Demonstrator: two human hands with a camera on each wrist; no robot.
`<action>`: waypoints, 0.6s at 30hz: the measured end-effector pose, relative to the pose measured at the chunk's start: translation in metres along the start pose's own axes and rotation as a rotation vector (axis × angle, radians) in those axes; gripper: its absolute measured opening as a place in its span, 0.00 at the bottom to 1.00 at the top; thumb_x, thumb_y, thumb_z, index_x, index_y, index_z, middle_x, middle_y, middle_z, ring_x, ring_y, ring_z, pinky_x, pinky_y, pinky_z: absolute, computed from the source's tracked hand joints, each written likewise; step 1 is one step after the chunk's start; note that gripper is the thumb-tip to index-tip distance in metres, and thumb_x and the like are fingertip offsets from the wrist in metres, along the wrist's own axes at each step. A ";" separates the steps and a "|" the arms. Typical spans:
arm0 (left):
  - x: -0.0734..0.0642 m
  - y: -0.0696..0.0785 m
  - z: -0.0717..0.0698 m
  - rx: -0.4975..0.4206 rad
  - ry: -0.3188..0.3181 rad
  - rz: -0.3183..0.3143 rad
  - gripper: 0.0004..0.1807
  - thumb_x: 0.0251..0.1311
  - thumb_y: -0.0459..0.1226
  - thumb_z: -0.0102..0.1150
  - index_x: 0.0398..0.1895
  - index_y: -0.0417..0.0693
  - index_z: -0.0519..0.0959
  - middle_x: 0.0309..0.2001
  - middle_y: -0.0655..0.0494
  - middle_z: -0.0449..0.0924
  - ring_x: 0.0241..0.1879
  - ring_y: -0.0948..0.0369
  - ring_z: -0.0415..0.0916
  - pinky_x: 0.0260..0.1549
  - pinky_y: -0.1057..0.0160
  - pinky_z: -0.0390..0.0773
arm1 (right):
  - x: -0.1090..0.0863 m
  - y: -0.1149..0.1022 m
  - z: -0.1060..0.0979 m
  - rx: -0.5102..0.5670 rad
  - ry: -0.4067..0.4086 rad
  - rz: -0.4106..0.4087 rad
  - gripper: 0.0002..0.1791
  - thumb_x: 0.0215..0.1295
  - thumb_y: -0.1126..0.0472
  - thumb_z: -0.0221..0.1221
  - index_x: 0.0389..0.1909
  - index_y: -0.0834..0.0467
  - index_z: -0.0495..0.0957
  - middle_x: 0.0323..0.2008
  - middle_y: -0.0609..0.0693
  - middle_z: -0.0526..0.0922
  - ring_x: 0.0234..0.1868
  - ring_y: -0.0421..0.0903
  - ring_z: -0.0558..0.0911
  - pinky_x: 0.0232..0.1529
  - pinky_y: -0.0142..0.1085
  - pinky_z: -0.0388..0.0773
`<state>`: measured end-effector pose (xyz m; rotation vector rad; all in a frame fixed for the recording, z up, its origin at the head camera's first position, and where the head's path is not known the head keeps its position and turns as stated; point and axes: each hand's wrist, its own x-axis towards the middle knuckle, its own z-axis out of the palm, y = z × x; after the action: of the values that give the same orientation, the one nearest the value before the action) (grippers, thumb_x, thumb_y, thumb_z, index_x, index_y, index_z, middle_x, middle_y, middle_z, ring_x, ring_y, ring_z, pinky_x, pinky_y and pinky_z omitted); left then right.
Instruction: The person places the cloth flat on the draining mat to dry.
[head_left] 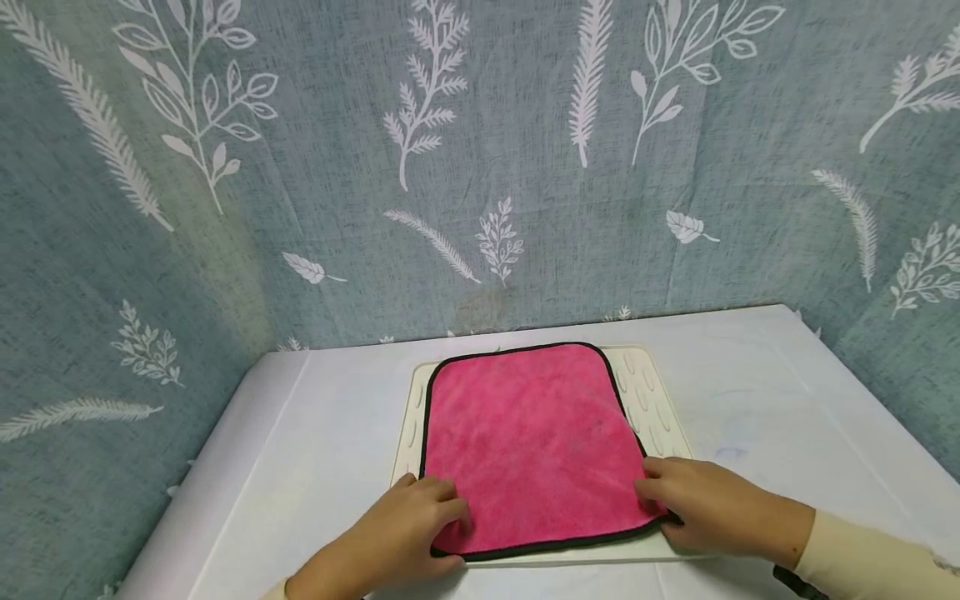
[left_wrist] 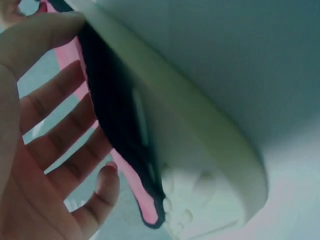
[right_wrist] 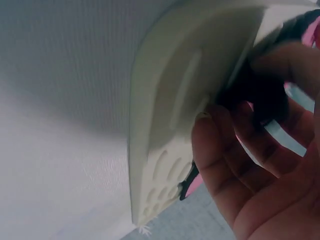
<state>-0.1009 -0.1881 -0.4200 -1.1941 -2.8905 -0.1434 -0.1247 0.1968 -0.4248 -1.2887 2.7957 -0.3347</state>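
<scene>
A pink cloth (head_left: 525,442) with a black edging lies over a cream tray (head_left: 651,400) marked with raised ovals. At the cloth's near left corner is my left hand (head_left: 412,525), its fingertips touching the pink side. In the left wrist view that thumb reaches the black edging, while the fingers are spread and loosely bent. My right hand (head_left: 712,504) pinches the near right corner; the right wrist view has the dark bunched edge (right_wrist: 260,97) between thumb and fingers. Most of the tray's middle is hidden under the cloth.
The tray stands on a white-covered table (head_left: 315,442). Behind and at both sides hangs a grey-blue fabric (head_left: 337,167) with white leaf prints. Light sleeves (head_left: 870,558) cover my forearms.
</scene>
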 end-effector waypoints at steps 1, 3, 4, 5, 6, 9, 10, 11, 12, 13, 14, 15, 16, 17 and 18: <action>-0.001 0.000 0.001 0.009 0.008 0.019 0.14 0.45 0.51 0.76 0.33 0.67 0.80 0.33 0.73 0.75 0.38 0.71 0.73 0.37 0.65 0.68 | 0.000 0.000 0.001 -0.009 0.013 -0.017 0.16 0.49 0.66 0.68 0.25 0.44 0.71 0.26 0.35 0.63 0.26 0.31 0.60 0.27 0.27 0.63; -0.001 0.000 0.003 0.029 0.032 0.060 0.13 0.45 0.49 0.76 0.32 0.66 0.80 0.32 0.73 0.75 0.37 0.72 0.72 0.36 0.67 0.68 | 0.001 -0.001 0.003 -0.036 0.039 -0.046 0.17 0.47 0.68 0.66 0.23 0.44 0.70 0.25 0.35 0.63 0.25 0.30 0.60 0.26 0.26 0.63; -0.002 0.000 0.004 0.035 0.044 0.078 0.12 0.45 0.49 0.76 0.31 0.66 0.81 0.31 0.73 0.74 0.36 0.72 0.72 0.35 0.69 0.67 | 0.000 -0.001 0.003 -0.044 0.048 -0.056 0.18 0.47 0.68 0.66 0.22 0.44 0.69 0.25 0.35 0.63 0.25 0.30 0.60 0.26 0.26 0.63; -0.002 0.001 0.004 0.045 0.055 0.095 0.12 0.45 0.49 0.76 0.31 0.65 0.81 0.31 0.73 0.74 0.35 0.72 0.72 0.34 0.70 0.66 | -0.001 -0.001 0.003 -0.048 0.050 -0.064 0.18 0.46 0.68 0.66 0.22 0.44 0.69 0.25 0.35 0.64 0.25 0.30 0.60 0.26 0.26 0.63; -0.002 0.001 0.005 0.051 0.061 0.107 0.12 0.45 0.48 0.76 0.30 0.65 0.81 0.30 0.73 0.74 0.35 0.72 0.72 0.33 0.71 0.65 | -0.001 -0.002 0.003 -0.053 0.048 -0.068 0.18 0.45 0.68 0.66 0.21 0.43 0.70 0.24 0.34 0.64 0.24 0.30 0.60 0.26 0.26 0.63; -0.002 0.001 0.005 0.053 0.070 0.129 0.10 0.46 0.47 0.76 0.29 0.64 0.81 0.28 0.73 0.74 0.33 0.73 0.71 0.32 0.73 0.63 | -0.004 -0.004 0.003 -0.043 0.012 -0.072 0.16 0.44 0.68 0.66 0.22 0.43 0.72 0.24 0.34 0.64 0.25 0.29 0.61 0.26 0.27 0.63; -0.002 0.001 0.005 0.049 0.069 0.133 0.10 0.45 0.46 0.76 0.28 0.64 0.81 0.28 0.73 0.74 0.32 0.73 0.71 0.32 0.74 0.63 | -0.004 -0.005 0.004 -0.036 -0.007 -0.067 0.16 0.44 0.67 0.66 0.23 0.43 0.73 0.24 0.34 0.64 0.25 0.29 0.61 0.27 0.27 0.64; -0.002 0.001 0.005 0.044 0.069 0.138 0.10 0.45 0.45 0.76 0.27 0.64 0.81 0.27 0.73 0.74 0.32 0.74 0.70 0.32 0.74 0.63 | -0.005 -0.006 0.004 -0.031 -0.025 -0.064 0.15 0.44 0.67 0.66 0.24 0.43 0.74 0.24 0.34 0.64 0.25 0.29 0.61 0.27 0.27 0.64; -0.002 0.001 0.005 0.043 0.071 0.145 0.10 0.45 0.44 0.76 0.27 0.63 0.81 0.27 0.73 0.73 0.32 0.74 0.70 0.33 0.74 0.63 | -0.005 -0.006 0.004 -0.025 -0.038 -0.061 0.15 0.44 0.67 0.66 0.24 0.43 0.75 0.24 0.34 0.64 0.25 0.30 0.61 0.27 0.27 0.64; -0.001 0.001 0.006 0.040 0.071 0.151 0.10 0.45 0.44 0.75 0.26 0.64 0.81 0.26 0.73 0.73 0.31 0.74 0.69 0.33 0.74 0.64 | -0.005 -0.006 0.005 -0.017 -0.048 -0.057 0.15 0.45 0.67 0.66 0.25 0.42 0.75 0.24 0.34 0.64 0.25 0.30 0.61 0.27 0.27 0.64; -0.001 0.001 0.007 0.038 0.079 0.160 0.10 0.45 0.43 0.75 0.26 0.64 0.81 0.25 0.73 0.73 0.30 0.75 0.68 0.33 0.74 0.64 | -0.005 -0.006 0.005 -0.009 -0.057 -0.052 0.15 0.45 0.67 0.65 0.25 0.42 0.75 0.25 0.34 0.64 0.25 0.30 0.61 0.27 0.27 0.63; 0.000 0.000 0.007 0.035 0.086 0.168 0.09 0.44 0.42 0.75 0.25 0.64 0.81 0.25 0.73 0.72 0.29 0.75 0.67 0.33 0.74 0.64 | -0.005 -0.006 0.005 -0.002 -0.062 -0.046 0.15 0.45 0.67 0.65 0.25 0.42 0.75 0.25 0.34 0.64 0.25 0.30 0.61 0.28 0.27 0.63; 0.000 0.000 0.007 0.030 0.090 0.175 0.10 0.44 0.41 0.74 0.25 0.64 0.81 0.24 0.74 0.71 0.28 0.76 0.66 0.32 0.74 0.63 | -0.005 -0.006 0.005 0.004 -0.067 -0.042 0.16 0.45 0.67 0.65 0.25 0.42 0.75 0.25 0.34 0.63 0.25 0.30 0.61 0.28 0.27 0.63; 0.000 -0.001 0.007 0.026 0.092 0.181 0.10 0.43 0.39 0.74 0.24 0.64 0.80 0.23 0.74 0.71 0.27 0.77 0.65 0.32 0.75 0.63 | -0.005 -0.005 0.005 0.011 -0.069 -0.040 0.16 0.45 0.67 0.65 0.25 0.41 0.75 0.25 0.34 0.63 0.25 0.30 0.61 0.28 0.27 0.63; 0.001 -0.001 0.008 0.022 0.093 0.183 0.10 0.42 0.39 0.73 0.24 0.64 0.80 0.22 0.74 0.70 0.27 0.77 0.63 0.31 0.75 0.62 | -0.005 -0.005 0.005 0.017 -0.066 -0.041 0.16 0.45 0.67 0.65 0.25 0.41 0.74 0.25 0.34 0.63 0.25 0.30 0.60 0.28 0.27 0.62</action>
<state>-0.1018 -0.1879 -0.4275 -1.3999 -2.6809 -0.1601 -0.1168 0.1969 -0.4293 -1.3294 2.7099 -0.3107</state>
